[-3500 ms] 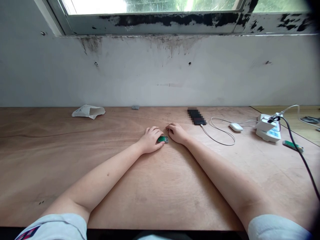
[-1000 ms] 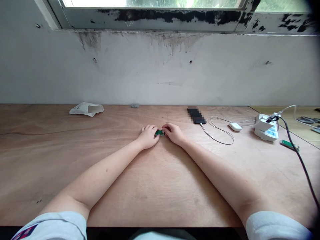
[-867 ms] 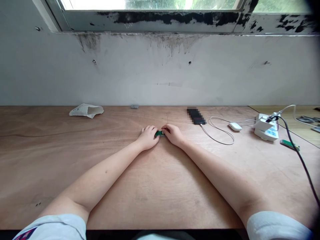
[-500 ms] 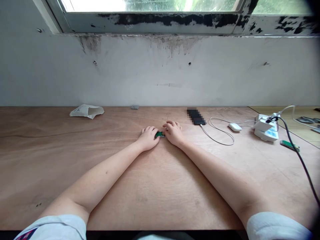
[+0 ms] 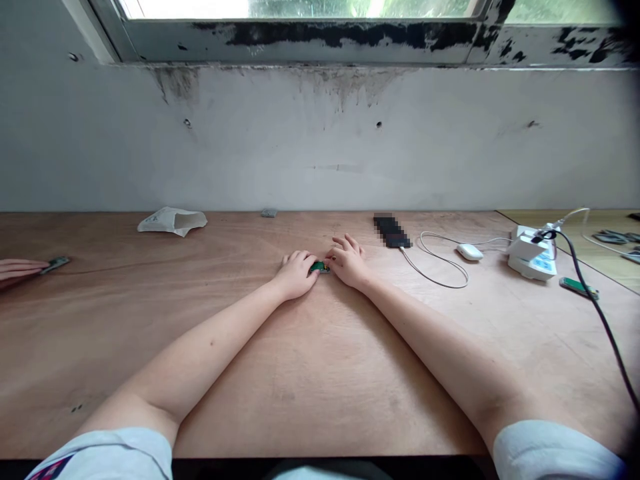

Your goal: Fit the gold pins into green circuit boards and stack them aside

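Note:
A small green circuit board lies on the wooden table between my two hands. My left hand rests on the table with its fingers curled round the board's left end. My right hand pinches the board's right end with thumb and forefinger, its other fingers lifted and spread. Most of the board is hidden under my fingertips.
Another person's hand with a small dark part reaches in at the left edge. A crumpled white bag and a small grey piece lie by the wall. At right: a dark phone, white cables, white charger, green stick.
My right hand's outer fingers have lifted and spread while thumb and forefinger stay on the board. Another person's hand has come into view at the left edge.

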Demonstrator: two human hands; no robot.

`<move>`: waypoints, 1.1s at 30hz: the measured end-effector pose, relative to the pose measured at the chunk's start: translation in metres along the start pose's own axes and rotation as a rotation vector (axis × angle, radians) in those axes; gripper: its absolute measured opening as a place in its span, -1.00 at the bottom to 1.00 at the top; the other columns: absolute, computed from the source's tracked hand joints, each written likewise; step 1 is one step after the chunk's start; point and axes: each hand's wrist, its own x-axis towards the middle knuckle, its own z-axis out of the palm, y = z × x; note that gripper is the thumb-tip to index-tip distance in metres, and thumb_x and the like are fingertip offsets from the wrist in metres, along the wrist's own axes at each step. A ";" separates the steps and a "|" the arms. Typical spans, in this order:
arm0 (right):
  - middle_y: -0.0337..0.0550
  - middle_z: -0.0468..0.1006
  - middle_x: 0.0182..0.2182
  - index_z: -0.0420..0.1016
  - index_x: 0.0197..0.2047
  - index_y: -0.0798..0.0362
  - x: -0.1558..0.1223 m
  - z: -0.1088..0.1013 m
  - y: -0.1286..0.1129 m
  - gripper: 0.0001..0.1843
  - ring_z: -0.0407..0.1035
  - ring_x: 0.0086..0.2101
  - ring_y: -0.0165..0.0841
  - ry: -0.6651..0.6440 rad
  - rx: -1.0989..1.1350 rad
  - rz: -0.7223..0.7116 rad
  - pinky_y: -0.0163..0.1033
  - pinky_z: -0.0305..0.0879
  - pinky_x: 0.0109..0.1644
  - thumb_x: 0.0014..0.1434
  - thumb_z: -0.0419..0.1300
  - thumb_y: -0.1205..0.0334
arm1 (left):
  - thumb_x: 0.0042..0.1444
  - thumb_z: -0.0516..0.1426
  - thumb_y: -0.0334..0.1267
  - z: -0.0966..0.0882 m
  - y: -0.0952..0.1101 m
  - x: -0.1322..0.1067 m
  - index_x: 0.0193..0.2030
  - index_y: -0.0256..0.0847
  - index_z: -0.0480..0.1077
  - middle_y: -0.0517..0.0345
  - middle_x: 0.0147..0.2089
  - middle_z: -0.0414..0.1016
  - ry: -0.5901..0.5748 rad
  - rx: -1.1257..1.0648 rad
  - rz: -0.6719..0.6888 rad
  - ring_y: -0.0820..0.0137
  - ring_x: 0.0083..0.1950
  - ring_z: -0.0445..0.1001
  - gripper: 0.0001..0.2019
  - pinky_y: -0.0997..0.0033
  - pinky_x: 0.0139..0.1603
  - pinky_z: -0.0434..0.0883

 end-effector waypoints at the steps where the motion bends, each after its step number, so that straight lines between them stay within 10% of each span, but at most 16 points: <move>1: -0.08 0.28 0.28 0.57 -0.15 -0.08 0.000 0.000 0.000 -0.80 -0.15 0.36 0.00 -0.010 0.008 -0.018 0.29 -0.15 0.32 0.28 0.17 0.06 | 0.28 0.03 -0.12 0.000 0.000 0.000 0.09 -0.08 0.39 -0.02 0.19 0.39 -0.005 -0.002 -0.002 0.10 0.23 0.29 -0.70 0.01 0.20 0.25; 25: 0.04 0.31 0.22 0.48 0.07 -0.05 0.002 -0.003 -0.001 -0.62 0.04 0.24 -0.01 0.074 0.018 0.088 0.22 0.00 0.26 0.34 0.04 -0.03 | 0.28 0.06 -0.03 0.001 -0.003 0.001 0.10 -0.06 0.42 0.02 0.15 0.41 0.011 -0.015 0.019 0.10 0.20 0.31 -0.67 0.02 0.17 0.27; 33: -0.10 0.35 0.23 0.56 0.00 -0.09 -0.002 0.002 0.001 -0.65 -0.05 0.29 -0.04 -0.031 -0.134 -0.074 0.18 -0.11 0.28 0.39 -0.04 0.15 | 0.29 0.05 -0.02 0.000 -0.002 0.001 0.14 -0.01 0.40 0.04 0.15 0.40 0.002 -0.034 0.017 0.11 0.20 0.30 -0.65 0.02 0.19 0.25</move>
